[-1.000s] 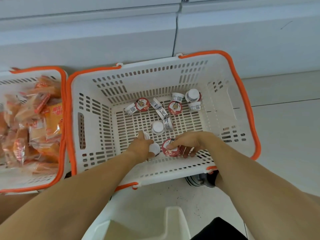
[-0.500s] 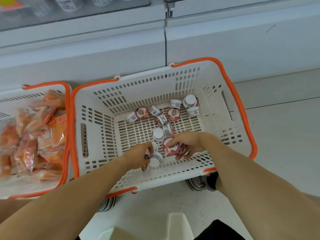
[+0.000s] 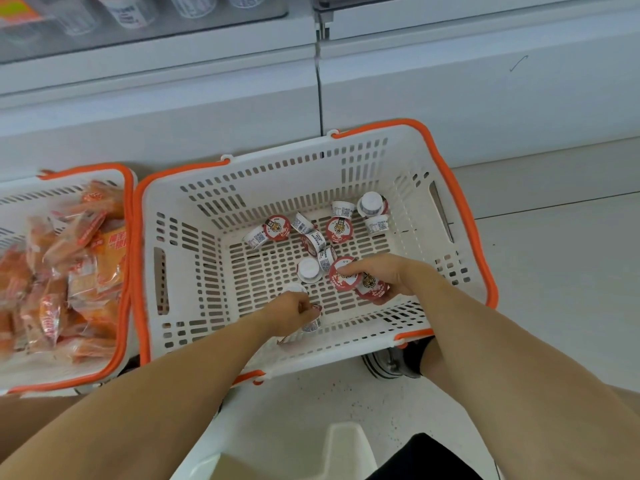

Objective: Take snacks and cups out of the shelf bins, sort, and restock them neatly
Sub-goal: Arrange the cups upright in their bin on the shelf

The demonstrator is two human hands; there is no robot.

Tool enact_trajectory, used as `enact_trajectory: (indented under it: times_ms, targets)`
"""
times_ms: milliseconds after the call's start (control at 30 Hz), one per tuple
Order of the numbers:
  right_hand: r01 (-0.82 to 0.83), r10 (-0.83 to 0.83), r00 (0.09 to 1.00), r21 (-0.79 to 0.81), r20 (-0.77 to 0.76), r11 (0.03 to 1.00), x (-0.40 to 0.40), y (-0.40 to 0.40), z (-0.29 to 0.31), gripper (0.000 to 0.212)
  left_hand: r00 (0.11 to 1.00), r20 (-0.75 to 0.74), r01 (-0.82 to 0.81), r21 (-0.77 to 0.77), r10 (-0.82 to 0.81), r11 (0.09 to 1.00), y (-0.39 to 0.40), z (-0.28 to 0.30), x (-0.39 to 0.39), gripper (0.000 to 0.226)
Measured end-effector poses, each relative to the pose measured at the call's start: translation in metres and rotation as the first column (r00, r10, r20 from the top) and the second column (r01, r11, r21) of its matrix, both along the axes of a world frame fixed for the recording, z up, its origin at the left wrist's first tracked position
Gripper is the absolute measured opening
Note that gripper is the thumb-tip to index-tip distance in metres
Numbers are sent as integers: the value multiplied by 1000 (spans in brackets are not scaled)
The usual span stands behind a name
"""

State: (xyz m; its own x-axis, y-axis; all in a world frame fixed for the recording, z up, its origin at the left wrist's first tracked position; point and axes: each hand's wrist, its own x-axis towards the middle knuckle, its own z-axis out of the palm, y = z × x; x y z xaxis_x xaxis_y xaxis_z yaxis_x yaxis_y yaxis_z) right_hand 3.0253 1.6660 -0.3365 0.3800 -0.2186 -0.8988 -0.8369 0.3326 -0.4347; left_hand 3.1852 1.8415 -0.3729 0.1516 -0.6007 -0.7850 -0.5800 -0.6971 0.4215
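A white basket with orange handles sits on the floor and holds several small cups with red tiger lids. My left hand reaches into its near side and grips small cups, one white base showing above my knuckles. My right hand holds two red-lidded cups stacked together near the basket's front right. Loose cups lie toward the back of the basket floor.
A second orange-handled basket at the left is filled with orange snack packets. A white shelf unit runs behind, with cups on a shelf at the top left. A white stool and my shoe are below.
The view has tilted up, so the baskets sit lower in the frame. My right hand has gathered a second red-lidded cup. My left hand has lifted its cups slightly toward the basket's near wall.
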Motion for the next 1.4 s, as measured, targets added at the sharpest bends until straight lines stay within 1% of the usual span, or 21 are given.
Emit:
enact_trajectory:
  times_ms: [67, 133, 200, 233, 300, 367, 433, 500, 633, 733, 800, 833, 900, 967, 1033, 1133, 1167, 1267, 1300, 1333, 1400]
  targets:
    - [2, -3, 1000, -29, -10, 1000, -1, 1, -1, 46, 976, -3, -216, -23, 216, 976, 3, -4, -3, 42]
    - [1, -1, 1000, -43, -16, 999, -2, 4, -3, 46, 936, 5, -353, -13, 353, 936, 2, -6, -6, 44]
    - [-5, 4, 1000, -52, -12, 999, -2, 4, -3, 46, 926, 41, -376, 45, 374, 925, -2, -8, -6, 34]
    - [-4, 3, 1000, -51, -10, 999, -3, 4, -4, 46, 922, 65, -386, 77, 382, 919, -4, -8, -5, 40]
    - [6, -7, 1000, -49, -11, 999, -3, 2, -5, 48, 914, 118, -402, 141, 387, 905, -8, -6, -6, 63]
    - [16, -17, 1000, -49, -19, 999, -2, 1, -7, 50, 906, 149, -420, 190, 397, 887, -8, -3, -4, 78]
    - [32, -33, 999, -43, -25, 999, 0, 1, -10, 53, 913, 170, -404, 233, 372, 885, -8, 0, -4, 86]
    - [37, -37, 999, -30, -19, 999, 2, 1, -12, 55, 917, 189, -389, 242, 350, 889, -8, 0, -5, 86]
    - [11, -11, 1000, 0, -2, 1000, 4, 2, -12, 53, 869, 83, -494, 200, 487, 846, -8, 2, -4, 70]
    - [-3, 1, 999, 52, 48, 999, 4, 0, -4, 42, 807, -94, -554, 221, 583, 803, -9, 15, 7, 56]
    - [33, -49, 994, 159, 100, 987, 6, 0, 5, 27, 724, -225, -604, 249, 652, 757, -9, 29, 18, 45]
    - [36, -63, 990, 213, 123, 977, 10, 1, 10, 23, 667, -283, -634, 271, 689, 724, -8, 38, 23, 39]
    - [5, -47, 985, 244, 165, 970, 21, 4, 17, 28, 554, -362, -686, 313, 750, 657, -8, 58, 32, 33]
    - [-11, -25, 980, 183, 197, 983, 38, 8, 29, 39, 475, -384, -738, 317, 792, 596, -9, 79, 42, 30]
    - [-20, -3, 970, 92, 243, 996, 57, 8, 42, 51, 454, -387, -771, 280, 803, 571, -11, 102, 54, 28]
    - [12, -5, 936, -18, 352, 1000, 87, 6, 79, 73, 504, -412, -770, 183, 759, 611, -17, 148, 79, 31]
    - [38, -13, 919, -56, 395, 998, 97, 5, 95, 75, 538, -418, -765, 125, 733, 632, -19, 169, 90, 29]
    - [130, -33, 854, -152, 519, 980, 128, 7, 156, 50, 659, -414, -716, -88, 628, 692, -27, 240, 122, 23]
    - [163, -39, 825, -171, 564, 972, 137, 9, 178, 45, 693, -409, -699, -179, 594, 693, -29, 263, 133, 20]
    - [194, -33, 796, -203, 605, 960, 146, 12, 199, 43, 712, -406, -692, -272, 572, 669, -29, 284, 143, 17]
    - [295, -36, 717, -256, 696, 920, 163, 18, 243, 42, 713, -437, -701, -423, 548, 574, -27, 318, 162, 14]
